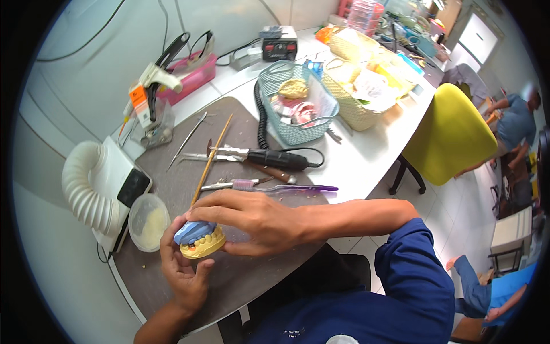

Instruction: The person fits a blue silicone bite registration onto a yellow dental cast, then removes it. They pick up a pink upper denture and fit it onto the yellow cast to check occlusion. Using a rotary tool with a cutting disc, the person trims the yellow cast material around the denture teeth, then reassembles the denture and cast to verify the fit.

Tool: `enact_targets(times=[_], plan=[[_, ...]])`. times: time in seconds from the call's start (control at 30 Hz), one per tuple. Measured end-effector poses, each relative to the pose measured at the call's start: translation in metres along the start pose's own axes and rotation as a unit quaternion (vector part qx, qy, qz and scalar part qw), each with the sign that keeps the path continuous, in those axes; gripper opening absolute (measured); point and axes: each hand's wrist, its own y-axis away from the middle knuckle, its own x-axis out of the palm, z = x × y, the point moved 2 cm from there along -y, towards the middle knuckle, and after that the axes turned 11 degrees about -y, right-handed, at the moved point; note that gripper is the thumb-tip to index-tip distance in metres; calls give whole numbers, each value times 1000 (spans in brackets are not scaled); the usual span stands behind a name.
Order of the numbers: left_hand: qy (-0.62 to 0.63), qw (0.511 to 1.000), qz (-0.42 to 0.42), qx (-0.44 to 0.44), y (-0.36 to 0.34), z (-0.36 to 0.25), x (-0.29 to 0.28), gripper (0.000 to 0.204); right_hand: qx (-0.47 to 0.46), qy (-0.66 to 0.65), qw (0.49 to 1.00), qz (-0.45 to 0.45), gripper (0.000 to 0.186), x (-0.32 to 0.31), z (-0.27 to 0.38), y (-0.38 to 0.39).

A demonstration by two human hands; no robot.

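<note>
A yellow dental plaster model (201, 245) with a blue upper part (193, 230) sits between both my hands over a dark grey work mat (229, 126). My left hand (182, 269) cups the model from below and behind. My right hand (249, 221) lies over it from the right, fingers on the blue part, and holds a thin wooden-handled brush (213, 155) that slants up and away from the model.
On the mat lie metal instruments (189, 137), a black handpiece (275, 159) and a purple toothbrush (286, 187). A lidded round tub (148, 221) and a white ribbed suction hose (86, 189) stand at left. Baskets (295, 103) are behind; a yellow chair (450, 135) at right.
</note>
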Motion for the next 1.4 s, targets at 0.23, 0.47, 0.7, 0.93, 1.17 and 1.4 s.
enact_targets(times=[0.23, 0.47, 0.7, 0.93, 1.17, 1.4], plan=[[-68, 998, -2, 4, -4, 8, 10, 70, -67, 139, 986, -58, 65, -77, 34, -11], [-128, 991, 22, -9, 4, 11, 8, 60, -26, 342, 924, -166, 65, -229, 90, 17], [-382, 920, -3, 83, 15, -18, 26, 41, 20, 342, 890, -302, 62, -300, 104, 80], [-491, 869, -57, 34, 60, -45, 70, 34, 42, 289, 892, -345, 67, -322, 53, 106], [-574, 780, -243, 55, 57, -26, 88, 40, 54, 279, 918, -278, 68, -343, 16, 85], [-623, 691, -337, 145, 46, -11, 97, 51, 103, 343, 911, -204, 69, -361, 19, 70]])
